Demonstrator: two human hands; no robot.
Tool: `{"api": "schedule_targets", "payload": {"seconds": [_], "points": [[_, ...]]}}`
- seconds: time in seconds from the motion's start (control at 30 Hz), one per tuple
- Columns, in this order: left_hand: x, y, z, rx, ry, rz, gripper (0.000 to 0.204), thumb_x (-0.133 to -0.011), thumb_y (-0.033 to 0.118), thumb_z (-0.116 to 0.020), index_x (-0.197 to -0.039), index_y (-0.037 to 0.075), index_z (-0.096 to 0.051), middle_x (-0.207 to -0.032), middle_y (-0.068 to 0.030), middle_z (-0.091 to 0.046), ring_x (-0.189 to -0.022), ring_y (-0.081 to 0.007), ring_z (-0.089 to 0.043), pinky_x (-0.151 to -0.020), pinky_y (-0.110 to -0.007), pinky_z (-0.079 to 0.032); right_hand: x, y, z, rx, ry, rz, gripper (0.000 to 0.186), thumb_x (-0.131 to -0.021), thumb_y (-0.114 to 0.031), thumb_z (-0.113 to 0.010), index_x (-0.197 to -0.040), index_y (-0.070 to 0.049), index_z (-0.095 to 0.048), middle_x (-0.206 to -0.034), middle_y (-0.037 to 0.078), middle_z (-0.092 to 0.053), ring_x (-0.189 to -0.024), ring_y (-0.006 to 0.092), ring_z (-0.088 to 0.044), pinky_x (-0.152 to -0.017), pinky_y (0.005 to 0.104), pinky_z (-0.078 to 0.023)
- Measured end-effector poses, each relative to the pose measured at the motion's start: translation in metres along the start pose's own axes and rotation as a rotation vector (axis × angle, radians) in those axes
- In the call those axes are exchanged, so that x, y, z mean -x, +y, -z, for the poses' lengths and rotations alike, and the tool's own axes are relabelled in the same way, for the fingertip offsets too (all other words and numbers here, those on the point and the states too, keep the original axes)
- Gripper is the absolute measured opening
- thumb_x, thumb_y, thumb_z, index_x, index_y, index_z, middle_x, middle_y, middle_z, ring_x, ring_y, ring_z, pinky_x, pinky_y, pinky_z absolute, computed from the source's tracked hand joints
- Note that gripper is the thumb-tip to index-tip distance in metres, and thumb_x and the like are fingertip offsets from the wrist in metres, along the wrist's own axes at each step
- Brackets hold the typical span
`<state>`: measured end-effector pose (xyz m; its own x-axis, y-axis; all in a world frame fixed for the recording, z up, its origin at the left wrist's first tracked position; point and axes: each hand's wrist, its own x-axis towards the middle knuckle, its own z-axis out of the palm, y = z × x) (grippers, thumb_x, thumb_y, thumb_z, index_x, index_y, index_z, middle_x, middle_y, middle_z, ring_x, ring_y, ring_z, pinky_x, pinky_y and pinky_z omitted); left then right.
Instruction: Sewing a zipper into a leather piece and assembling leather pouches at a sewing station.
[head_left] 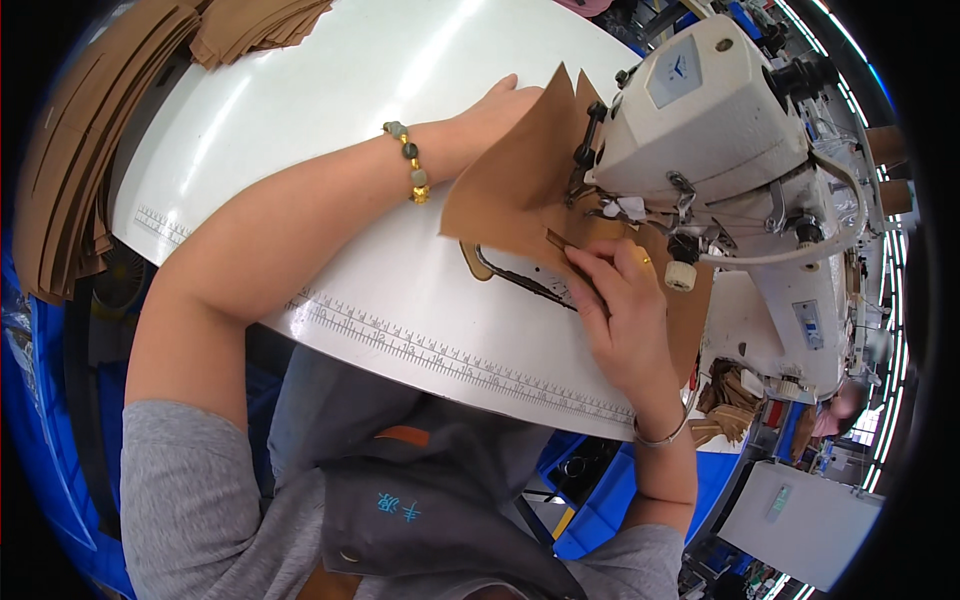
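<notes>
A brown leather-like panel stands bent up beside the sewing machine's needle area, its lower part lying on the white table. My left hand reaches behind the raised panel; one digit shows above, and the other fingers are hidden by it. Close to the needle area, my right hand is closed, thumb and fingers pinching a small dark brown strip against the panel. The white sewing machine rises just right of both hands. Exactly where the needle meets the panel is hidden.
Stacks of cut brown pieces lie at the left edge, with another pile at the far left. A printed ruler scale runs along the near edge of the white table. Blue bins stand below.
</notes>
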<state>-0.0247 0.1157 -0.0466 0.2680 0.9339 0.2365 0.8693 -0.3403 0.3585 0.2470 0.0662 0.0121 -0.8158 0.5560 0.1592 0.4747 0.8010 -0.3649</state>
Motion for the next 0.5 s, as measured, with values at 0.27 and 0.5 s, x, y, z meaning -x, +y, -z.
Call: {"api": "schedule_targets", "payload": {"seconds": [0.27,0.5], "points": [[0.030,-0.006,0.068,0.048,0.571,0.219,0.035,-0.096,0.020,-0.070,-0.127,0.004,-0.065,-0.118,-0.0138,-0.071,-0.108,-0.0301,-0.068,-0.094,-0.038,-0.053,0.006,0.005,-0.012,0.231,0.106,0.153,0.049,-0.079,-0.008,-0.071,-0.127,-0.002,-0.067,-0.133,0.011,-0.065,-0.116,0.0300,-0.068,-0.083,0.0400,-0.059],[0.095,0.078,0.049,0.014,0.186,-0.241,0.044,-0.085,0.028,-0.080,-0.122,0.005,-0.070,-0.121,-0.0103,-0.071,-0.111,-0.0286,-0.067,-0.092,-0.039,-0.055,0.009,0.006,-0.011,0.340,0.061,0.150,0.054,-0.078,-0.006,-0.069,-0.131,-0.003,-0.065,-0.140,0.014,-0.064,-0.121,0.0298,-0.067,-0.082,0.0379,-0.058]]}}
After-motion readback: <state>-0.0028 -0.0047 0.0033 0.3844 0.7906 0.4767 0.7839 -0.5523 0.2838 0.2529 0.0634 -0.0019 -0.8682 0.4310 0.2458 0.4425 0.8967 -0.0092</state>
